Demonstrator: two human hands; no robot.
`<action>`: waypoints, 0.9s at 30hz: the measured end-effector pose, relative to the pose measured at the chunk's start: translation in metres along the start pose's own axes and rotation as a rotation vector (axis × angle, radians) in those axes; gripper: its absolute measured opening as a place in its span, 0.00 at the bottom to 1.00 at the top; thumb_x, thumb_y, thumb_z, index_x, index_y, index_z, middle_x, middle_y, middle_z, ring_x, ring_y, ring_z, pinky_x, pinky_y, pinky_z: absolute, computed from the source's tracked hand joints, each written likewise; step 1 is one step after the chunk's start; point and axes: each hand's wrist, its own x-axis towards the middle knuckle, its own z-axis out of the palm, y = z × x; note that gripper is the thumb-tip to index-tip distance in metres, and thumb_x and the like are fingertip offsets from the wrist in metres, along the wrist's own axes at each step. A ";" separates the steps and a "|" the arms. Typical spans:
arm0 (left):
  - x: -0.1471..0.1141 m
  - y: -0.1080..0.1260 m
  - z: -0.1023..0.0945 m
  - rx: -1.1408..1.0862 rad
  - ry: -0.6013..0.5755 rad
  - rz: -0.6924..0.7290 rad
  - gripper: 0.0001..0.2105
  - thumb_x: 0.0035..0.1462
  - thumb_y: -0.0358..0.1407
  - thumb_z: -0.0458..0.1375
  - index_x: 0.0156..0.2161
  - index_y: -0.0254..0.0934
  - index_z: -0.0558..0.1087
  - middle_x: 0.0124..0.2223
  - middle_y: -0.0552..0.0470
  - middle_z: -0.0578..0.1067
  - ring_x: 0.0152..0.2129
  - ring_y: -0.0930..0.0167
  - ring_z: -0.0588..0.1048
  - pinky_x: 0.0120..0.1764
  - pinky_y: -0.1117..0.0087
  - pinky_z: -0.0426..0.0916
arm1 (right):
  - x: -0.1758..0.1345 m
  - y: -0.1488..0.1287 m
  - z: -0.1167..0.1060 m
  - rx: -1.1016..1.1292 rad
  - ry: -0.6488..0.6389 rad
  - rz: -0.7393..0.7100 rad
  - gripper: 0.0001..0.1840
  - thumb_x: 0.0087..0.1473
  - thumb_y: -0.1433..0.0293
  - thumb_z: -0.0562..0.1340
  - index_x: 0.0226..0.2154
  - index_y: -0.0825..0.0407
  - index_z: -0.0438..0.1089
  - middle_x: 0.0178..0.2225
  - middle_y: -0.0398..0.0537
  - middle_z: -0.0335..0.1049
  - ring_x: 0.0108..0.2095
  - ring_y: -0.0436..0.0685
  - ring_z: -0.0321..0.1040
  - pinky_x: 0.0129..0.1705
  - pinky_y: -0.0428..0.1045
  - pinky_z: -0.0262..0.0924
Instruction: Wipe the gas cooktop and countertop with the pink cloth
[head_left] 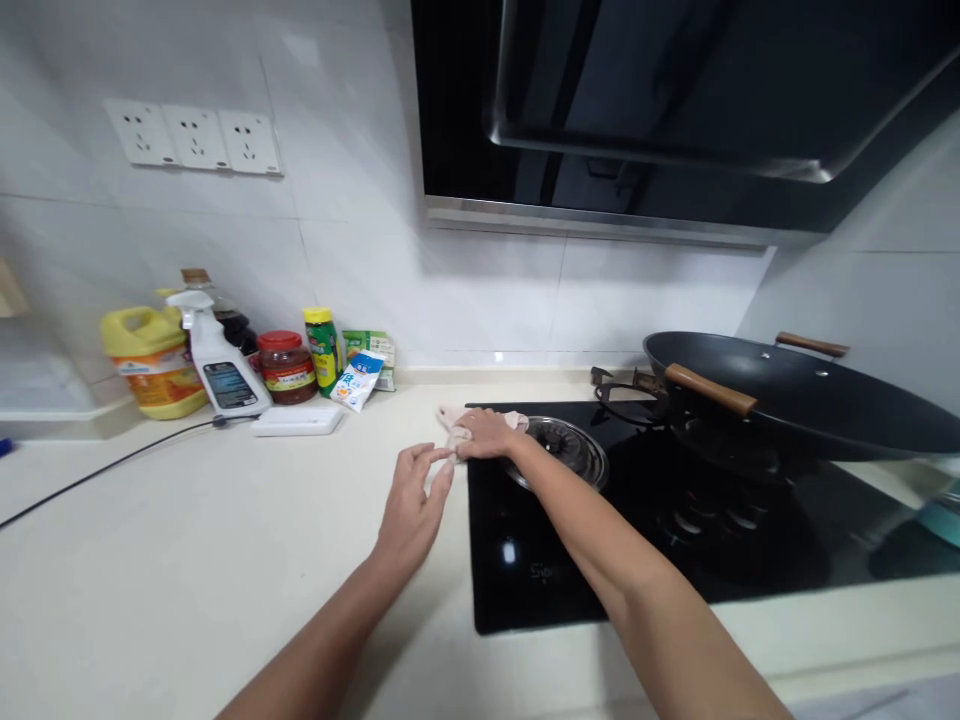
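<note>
My right hand (484,434) presses down on a crumpled pale pink cloth (451,416) at the left back corner of the black glass cooktop (510,590). Part of the cloth is hidden under the palm and fingers. My left hand (414,497) hovers over the counter just left of it, thumb and fingers apart, its index fingertip close to the cloth; whether it touches cannot be made out. Under my right forearm, the round metal burner (574,450) is partly covered.
A large black wok (787,390) with wooden handles sits at the right, beside a loose pan support (626,390). Along the wall stand a yellow jug (154,365), spray bottle (217,355), red-lidded jar (286,368) and green bottle (323,350). A range hood (622,215) overhangs.
</note>
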 end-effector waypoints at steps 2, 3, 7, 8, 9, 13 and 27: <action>0.003 -0.009 0.002 -0.011 0.029 0.014 0.16 0.64 0.47 0.51 0.48 0.42 0.75 0.52 0.45 0.68 0.54 0.60 0.70 0.55 0.55 0.69 | -0.021 -0.018 0.004 0.004 -0.001 -0.065 0.35 0.54 0.47 0.62 0.60 0.43 0.65 0.64 0.51 0.59 0.61 0.69 0.56 0.62 0.62 0.50; 0.004 -0.013 0.003 -0.017 0.044 0.016 0.16 0.64 0.47 0.51 0.48 0.42 0.75 0.51 0.45 0.68 0.53 0.60 0.70 0.56 0.54 0.68 | -0.034 -0.025 0.005 0.012 0.003 -0.099 0.35 0.54 0.46 0.61 0.60 0.43 0.66 0.63 0.51 0.59 0.60 0.69 0.56 0.62 0.62 0.49; 0.009 -0.023 0.001 -0.023 0.075 0.011 0.18 0.64 0.48 0.51 0.47 0.40 0.75 0.50 0.45 0.69 0.53 0.60 0.69 0.58 0.53 0.66 | -0.097 -0.043 0.009 0.108 0.022 -0.216 0.36 0.55 0.43 0.61 0.60 0.43 0.65 0.65 0.52 0.55 0.64 0.68 0.51 0.65 0.64 0.43; 0.009 -0.024 0.001 -0.019 0.072 0.015 0.19 0.63 0.49 0.50 0.47 0.40 0.76 0.50 0.44 0.69 0.53 0.59 0.69 0.59 0.53 0.65 | -0.116 -0.046 0.010 0.136 0.023 -0.234 0.36 0.56 0.42 0.61 0.60 0.42 0.65 0.66 0.53 0.54 0.65 0.68 0.49 0.66 0.64 0.42; 0.009 -0.024 0.001 -0.015 0.063 0.020 0.19 0.63 0.49 0.50 0.47 0.39 0.76 0.49 0.44 0.69 0.53 0.59 0.69 0.60 0.52 0.64 | -0.135 -0.050 0.010 0.158 0.019 -0.249 0.36 0.57 0.42 0.60 0.61 0.42 0.65 0.67 0.53 0.52 0.66 0.67 0.47 0.66 0.64 0.40; 0.005 -0.023 0.005 0.011 0.003 0.031 0.22 0.63 0.51 0.48 0.46 0.39 0.76 0.48 0.44 0.71 0.53 0.59 0.70 0.61 0.52 0.63 | -0.210 -0.062 0.013 0.218 0.026 -0.268 0.29 0.63 0.47 0.56 0.62 0.39 0.63 0.68 0.51 0.52 0.68 0.63 0.44 0.67 0.62 0.40; -0.008 0.002 0.004 0.046 -0.182 0.034 0.21 0.66 0.51 0.46 0.43 0.41 0.77 0.48 0.47 0.72 0.49 0.62 0.73 0.56 0.56 0.67 | -0.221 0.036 0.014 -0.157 0.179 0.572 0.23 0.68 0.64 0.49 0.61 0.55 0.60 0.59 0.66 0.63 0.57 0.67 0.63 0.58 0.59 0.53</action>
